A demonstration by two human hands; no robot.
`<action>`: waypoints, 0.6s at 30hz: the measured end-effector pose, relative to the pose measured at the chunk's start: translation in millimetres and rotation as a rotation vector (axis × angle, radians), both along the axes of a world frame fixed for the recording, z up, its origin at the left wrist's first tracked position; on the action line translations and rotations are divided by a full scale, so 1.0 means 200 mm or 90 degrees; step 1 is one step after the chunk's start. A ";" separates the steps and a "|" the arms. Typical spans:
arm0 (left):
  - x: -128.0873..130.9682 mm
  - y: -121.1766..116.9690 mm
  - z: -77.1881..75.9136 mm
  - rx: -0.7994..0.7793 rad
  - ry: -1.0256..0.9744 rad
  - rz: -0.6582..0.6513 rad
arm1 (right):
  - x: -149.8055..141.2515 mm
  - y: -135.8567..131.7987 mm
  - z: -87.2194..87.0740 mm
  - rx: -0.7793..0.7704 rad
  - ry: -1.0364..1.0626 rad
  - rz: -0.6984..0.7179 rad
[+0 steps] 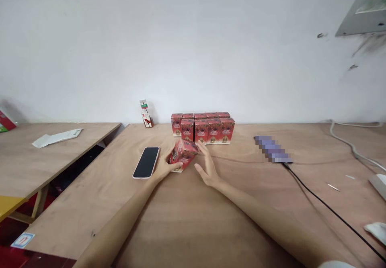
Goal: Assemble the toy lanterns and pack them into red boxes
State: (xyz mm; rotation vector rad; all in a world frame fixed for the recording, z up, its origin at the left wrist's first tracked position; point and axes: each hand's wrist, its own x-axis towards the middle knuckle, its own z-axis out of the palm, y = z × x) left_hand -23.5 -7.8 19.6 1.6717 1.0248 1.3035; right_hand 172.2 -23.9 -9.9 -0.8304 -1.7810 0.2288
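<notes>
My left hand [164,165] is wrapped round the lower left of a small red printed box [184,153], which is tilted over the wooden table [187,228]. My right hand [208,169] is on the box's other side with its fingers apart; its fingertips come near the upper right edge, and whether they touch I cannot tell. Behind the held box, several matching red boxes [213,130] stand upright in two rows close to the wall. A phone [146,162] with a dark screen and pink case lies just left of my left hand.
A small bottle [146,114] stands near the wall at the back left. On the right lies a blurred-out device [273,149] with a black cable [319,199]. A white cable [346,139] runs along the far right. Another table [54,155], bearing a white packet [57,137], is across a gap.
</notes>
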 end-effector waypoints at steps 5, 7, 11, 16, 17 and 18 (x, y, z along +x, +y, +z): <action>0.02 -0.05 -0.02 0.033 0.064 0.004 | 0.11 -0.10 -0.01 -0.096 0.010 -0.001; 0.03 -0.06 -0.03 -0.003 0.040 0.012 | 0.14 -0.11 -0.01 -0.168 0.054 -0.004; 0.03 -0.06 -0.03 -0.096 -0.019 0.012 | 0.17 -0.11 -0.02 -0.301 0.077 0.063; 0.03 -0.03 -0.03 -0.111 -0.021 -0.016 | 0.17 -0.09 -0.03 -0.339 0.145 0.165; 0.03 -0.03 -0.03 -0.122 -0.025 -0.025 | 0.18 -0.09 -0.04 -0.344 0.160 0.175; 0.03 -0.02 -0.03 -0.132 -0.029 -0.030 | 0.18 -0.08 -0.04 -0.348 0.172 0.180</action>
